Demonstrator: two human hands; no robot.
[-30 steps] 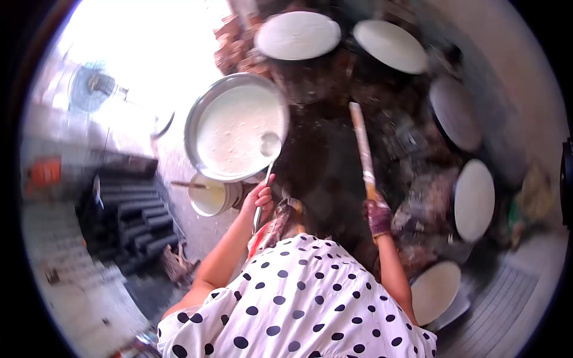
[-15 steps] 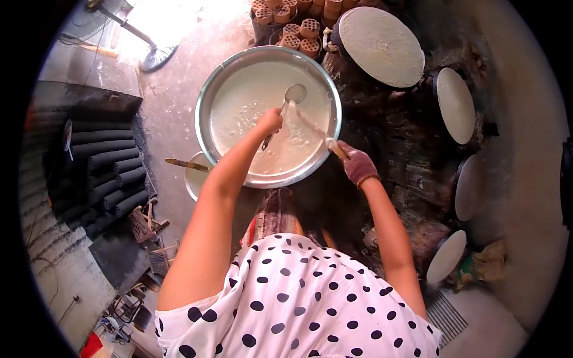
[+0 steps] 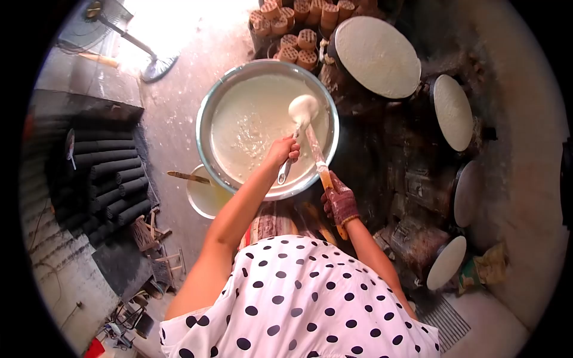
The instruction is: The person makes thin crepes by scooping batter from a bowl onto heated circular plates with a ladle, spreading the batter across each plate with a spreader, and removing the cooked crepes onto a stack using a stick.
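Observation:
A wide metal basin [image 3: 205, 142] holds creamy white batter [image 3: 239, 107]. My bare left hand [image 3: 282, 151] is closed round the handle of a ladle [image 3: 303, 109], whose bowl is full of white batter and sits over the basin's right half. My right hand [image 3: 341, 201], in a dark reddish glove, grips a wooden stick [image 3: 324, 174] that slants over the basin's lower right rim. The batter-coated far part of the stick reaches up to the ladle's bowl; whether they touch I cannot tell.
Round white-topped griddles [image 3: 378, 56] line the right side. Perforated clay-coloured cylinders [image 3: 307, 39] are stacked at the top. A smaller bowl [image 3: 192, 197] with a flat brown tool [image 3: 188, 176] stands left of the basin. Black cylinders [image 3: 107, 145] are piled at left, below a fan [image 3: 95, 12].
The ladle's bowl now carries batter and has shifted slightly right and down. My right hand has come down and left, and the stick now stands steeper.

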